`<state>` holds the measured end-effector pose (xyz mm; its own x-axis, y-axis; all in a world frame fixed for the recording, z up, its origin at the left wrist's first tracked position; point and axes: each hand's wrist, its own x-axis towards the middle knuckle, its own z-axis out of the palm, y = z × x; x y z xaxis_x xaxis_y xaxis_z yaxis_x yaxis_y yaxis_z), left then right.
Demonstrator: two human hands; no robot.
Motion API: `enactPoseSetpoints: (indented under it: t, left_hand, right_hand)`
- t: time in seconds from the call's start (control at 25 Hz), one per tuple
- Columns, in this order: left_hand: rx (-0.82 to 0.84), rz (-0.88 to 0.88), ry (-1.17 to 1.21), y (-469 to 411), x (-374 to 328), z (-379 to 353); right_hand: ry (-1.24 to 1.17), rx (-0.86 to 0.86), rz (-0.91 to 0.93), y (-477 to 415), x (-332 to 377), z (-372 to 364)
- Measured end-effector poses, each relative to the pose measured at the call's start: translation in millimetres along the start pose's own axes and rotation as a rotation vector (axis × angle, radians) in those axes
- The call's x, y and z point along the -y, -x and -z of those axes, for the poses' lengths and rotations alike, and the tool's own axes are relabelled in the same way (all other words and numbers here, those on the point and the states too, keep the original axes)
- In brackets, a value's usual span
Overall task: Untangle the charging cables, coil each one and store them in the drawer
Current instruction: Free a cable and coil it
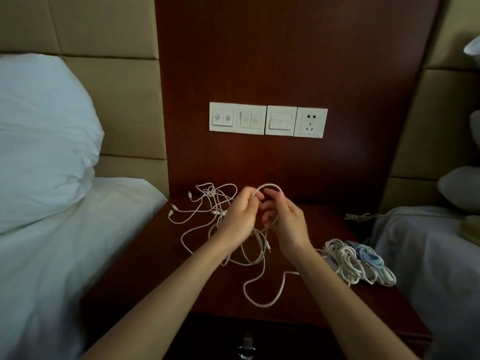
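1. A white charging cable (270,186) is held above the middle of the nightstand (155,255), and a loop of it arches between the two hands.
2. The loop's left end is pinched by the left hand (240,216). Its right side is gripped by the curled fingers of the right hand (288,224).
3. The tangled cables (207,203) are spread over the nightstand's rear left part, and one slack strand trails toward the nightstand's front edge.
4. A pile of coiled cables (358,261), white and pale blue, is heaped on the nightstand's right side.
5. Coiling is judged to be the step in hand, with a first turn being formed. Untangling looks only partly done.
6. Next, the slack strand would have to be drawn free of the tangle and wound turn upon turn. Snagging is to be expected.
7. The drawer (246,345) under the nightstand's front edge appears shut and would have to be opened before storing.
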<state>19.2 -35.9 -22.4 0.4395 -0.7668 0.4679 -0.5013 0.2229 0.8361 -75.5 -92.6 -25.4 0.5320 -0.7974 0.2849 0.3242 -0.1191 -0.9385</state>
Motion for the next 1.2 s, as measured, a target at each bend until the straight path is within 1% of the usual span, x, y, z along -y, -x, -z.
enactPoseSetpoints:
  t: [0.08, 0.16, 0.28, 0.36, 0.44, 0.48, 0.52, 0.56, 0.64, 0.72, 0.8, 0.88, 0.96, 1.04, 1.12, 1.16, 1.2]
  left_hand:
    - [0.014, 0.007, -0.004, 9, 15, -19]
    - [0.028, -0.001, -0.022, 14, 29, -34]
    - [0.017, -0.043, 0.0, 15, 39, -50]
    - [0.026, -0.066, 0.02, 13, 34, -52]
    - [0.086, -0.074, -0.001, 11, 26, -46]
    - [0.135, -0.081, -0.063, 10, 22, -43]
    - [0.191, -0.081, -0.123, 10, 21, -40]
    - [0.249, -0.07, -0.131, 9, 21, -38]
    - [0.34, -0.02, -0.01, 11, 20, -37]
    - [0.428, 0.017, 0.056, 10, 18, -33]
    - [0.529, -0.007, -0.085, 5, 19, -26]
    - [0.579, -0.037, -0.311, 0, 22, -18]
    - [0.544, -0.073, -0.453, -6, 24, -11]
    - [0.462, -0.141, -0.57, -10, 26, -7]
    - [0.332, -0.265, -0.729, -13, 30, -2]
    - [0.295, -0.315, -0.749, -14, 33, 2]
    - [0.308, -0.346, -0.722, -15, 35, 6]
  right_hand:
    - [-0.076, 0.055, -0.099, 9, -15, 4]
    - [-0.119, 0.127, -0.139, 15, -27, 11]
    - [-0.005, 0.095, -0.07, 4, -28, 19]
    - [0.038, 0.079, -0.056, -5, -21, 22]
    - [0.035, 0.085, -0.043, -12, -16, 25]
    - [0.004, 0.087, -0.048, -14, -15, 27]
    - [-0.07, 0.087, -0.063, -16, -13, 28]
    - [-0.175, 0.086, -0.091, -16, -12, 28]
    - [-0.411, 0.072, -0.151, -15, -10, 27]
    - [-0.554, 0.013, -0.156, -17, -11, 26]
    - [-0.621, -0.078, -0.129, -21, -9, 29]
    - [-0.654, -0.148, -0.091, -26, -7, 34]
    - [-0.622, -0.185, -0.064, -30, -6, 38]
    - [-0.595, -0.209, -0.084, -32, -8, 38]
    - [-0.66, -0.213, -0.134, -34, -8, 39]
    - [-0.722, -0.198, -0.156, -36, -8, 40]
    - [-0.766, -0.175, -0.169, -37, -7, 43]
